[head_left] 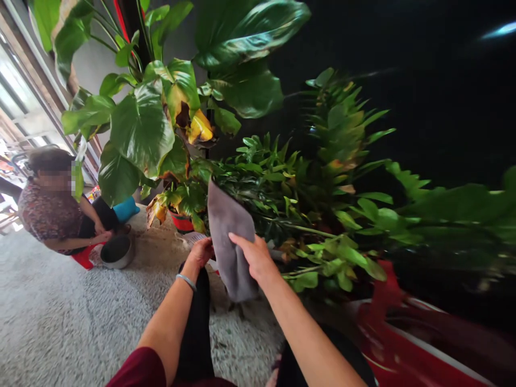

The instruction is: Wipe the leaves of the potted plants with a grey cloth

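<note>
A grey, soft-looking cloth [229,231] hangs in front of me with its pointed top corner upward and a dark edge along its upper right side. My right hand [258,258] grips it from the right, thumb lying across its face and the other fingers hidden behind. At the cloth's left edge, my left hand [200,252] is closed, its fingertips partly covered by the fabric. Green foliage [278,166] stands just beyond the cloth.
Big-leaved plants [141,123], some leaves yellow or brown, rise ahead from a red pot [181,221]. A red container [427,333] is at lower right. On the left, a seated person [50,209] leans beside a grey basin [116,252] on the rough concrete floor [80,317].
</note>
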Motion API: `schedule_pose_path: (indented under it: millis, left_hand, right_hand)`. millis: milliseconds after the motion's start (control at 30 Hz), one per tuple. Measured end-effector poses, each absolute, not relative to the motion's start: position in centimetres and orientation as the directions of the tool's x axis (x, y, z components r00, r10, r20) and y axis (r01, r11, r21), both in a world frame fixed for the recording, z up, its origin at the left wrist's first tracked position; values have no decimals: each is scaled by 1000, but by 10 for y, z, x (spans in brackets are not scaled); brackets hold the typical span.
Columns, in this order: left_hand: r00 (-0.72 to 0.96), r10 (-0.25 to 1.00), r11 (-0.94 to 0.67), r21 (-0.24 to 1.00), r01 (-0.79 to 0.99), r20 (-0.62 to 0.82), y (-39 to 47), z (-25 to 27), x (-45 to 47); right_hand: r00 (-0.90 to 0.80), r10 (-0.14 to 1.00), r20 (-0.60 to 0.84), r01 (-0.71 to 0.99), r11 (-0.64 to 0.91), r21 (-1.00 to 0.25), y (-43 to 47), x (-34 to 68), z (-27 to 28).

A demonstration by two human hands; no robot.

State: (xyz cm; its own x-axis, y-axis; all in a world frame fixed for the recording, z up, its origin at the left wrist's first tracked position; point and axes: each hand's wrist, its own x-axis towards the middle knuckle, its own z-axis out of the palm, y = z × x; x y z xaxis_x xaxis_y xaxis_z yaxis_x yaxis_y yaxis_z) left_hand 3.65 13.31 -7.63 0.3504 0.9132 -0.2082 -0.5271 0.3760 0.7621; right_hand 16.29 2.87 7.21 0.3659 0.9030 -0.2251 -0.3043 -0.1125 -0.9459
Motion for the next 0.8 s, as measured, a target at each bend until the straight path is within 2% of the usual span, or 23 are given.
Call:
schedule_pose_path:
  millis: [100, 200, 267, 367, 433, 533, 633, 700, 800]
  left_hand:
    - [312, 924, 364, 762, -535, -222, 138, -81, 33]
    - [300, 919, 381, 769, -514, -255, 142, -85, 28]
    - [304, 919, 382, 761, -525, -251, 142, -85, 27]
    - [305, 925, 367, 747, -554, -228, 140, -84, 27]
    - [306, 923, 372, 744, -555, -234, 137, -82, 28]
    - [319, 916, 387, 741, -549, -242, 135, -79, 27]
    - [335, 914, 386, 742, -548, -228, 136, -79, 24]
    - [336, 915, 384, 745, -546, -226, 138, -80, 23]
    - [329, 916, 384, 747, -543, -231, 139, -81, 22]
  right_hand:
    - [348, 875, -337, -300, -236, -924, -9, 164, 36]
    - [264, 891, -369, -303, -287, -909, -47, 170, 34]
    - [276, 901, -334, -326, -239, -915, -50, 179, 53]
    - [462, 857, -226, -395, -30, -918, -22, 197, 87]
    - [526, 815, -244, -487, 54, -872, 2, 206, 95]
    - [396, 777, -489, -675, -115, -729, 18, 207, 75]
    - [249, 653, -715, -773, -311, -553, -2, 194, 31]
    - [211, 628, -749, -782, -351, -515, -23, 184, 12]
    - [294, 717, -632, -745, -242, -621, -37, 179, 19]
